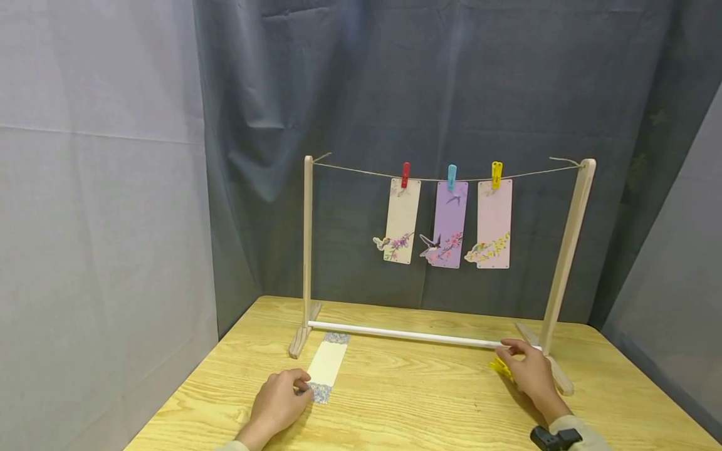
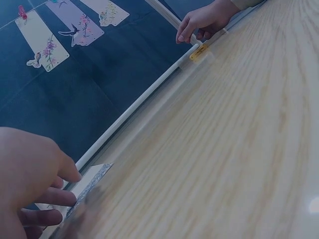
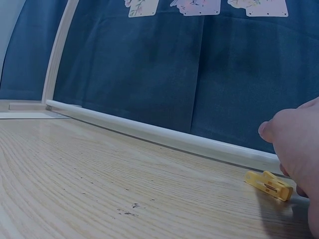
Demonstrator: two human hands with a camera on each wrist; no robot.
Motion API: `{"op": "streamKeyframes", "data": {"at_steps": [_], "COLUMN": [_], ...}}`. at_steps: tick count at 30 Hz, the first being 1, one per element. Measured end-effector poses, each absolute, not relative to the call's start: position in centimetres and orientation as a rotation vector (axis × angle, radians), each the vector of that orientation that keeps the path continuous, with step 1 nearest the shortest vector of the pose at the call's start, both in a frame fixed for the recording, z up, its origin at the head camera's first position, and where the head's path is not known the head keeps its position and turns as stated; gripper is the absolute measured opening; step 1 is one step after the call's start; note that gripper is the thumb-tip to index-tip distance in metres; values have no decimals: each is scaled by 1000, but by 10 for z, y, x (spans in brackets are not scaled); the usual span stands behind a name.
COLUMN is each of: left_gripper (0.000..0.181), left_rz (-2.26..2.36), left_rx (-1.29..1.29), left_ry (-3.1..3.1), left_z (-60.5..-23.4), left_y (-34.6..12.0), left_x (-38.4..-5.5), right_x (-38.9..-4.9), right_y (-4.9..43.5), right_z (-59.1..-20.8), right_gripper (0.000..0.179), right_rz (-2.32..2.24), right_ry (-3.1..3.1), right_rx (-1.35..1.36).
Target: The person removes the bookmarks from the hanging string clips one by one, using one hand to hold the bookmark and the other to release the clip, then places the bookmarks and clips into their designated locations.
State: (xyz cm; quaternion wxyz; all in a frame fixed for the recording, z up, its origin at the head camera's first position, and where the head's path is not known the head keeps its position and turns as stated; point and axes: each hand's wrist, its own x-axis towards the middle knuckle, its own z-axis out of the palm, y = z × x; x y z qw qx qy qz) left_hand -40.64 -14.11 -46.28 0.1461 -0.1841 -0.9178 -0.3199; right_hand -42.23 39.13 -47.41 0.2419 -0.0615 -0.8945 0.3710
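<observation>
My left hand [image 1: 280, 401] is at the near end of a cream bookmark card [image 1: 327, 364] with grey-blue patterned ends, which lies flat on the table. In the left wrist view its relaxed fingers [image 2: 59, 196] overlap the card's edge. My right hand [image 1: 529, 371] hovers over a yellow clothespin [image 1: 501, 368], thumb and fingers bent loosely downward. The right wrist view shows this clothespin [image 3: 269, 185] lying on the tabletop beside the fingers.
A wooden frame with a white bottom bar [image 1: 406, 334] stands on the table [image 1: 406, 401]. From its string hang a cream card [image 1: 402, 216], a purple card [image 1: 449, 219] and a pink card [image 1: 494, 216], held by red, blue and yellow clothespins. Dark curtain [image 1: 361, 94] behind.
</observation>
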Motion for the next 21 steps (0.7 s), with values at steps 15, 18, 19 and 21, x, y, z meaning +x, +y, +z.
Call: {"op": "streamKeyframes", "data": {"at_steps": [15,18,19,21], "left_gripper": [28,29,28,28], "left_rz": [-978,-987,-987,-985], "left_rx": [-542,-550,-548,-540], "left_ry": [-2609,-2594,-2593,-2594], "left_z": [-463,-463,-464,-464], "left_y": [-141,-141,-141,-141], "left_x": [-406,-407,-407,-407], "right_x": [-422,-422,-422,-422], "right_y": [392,392,392,391], "right_z": [-475,-474,-474,-473], "right_gripper": [53,53,52,51], "right_rz": [1029,1016,1013,1008], "right_ry": [-2428,-2430,-2431,-2430], "right_rx": [-183,-177,-173,-166]}}
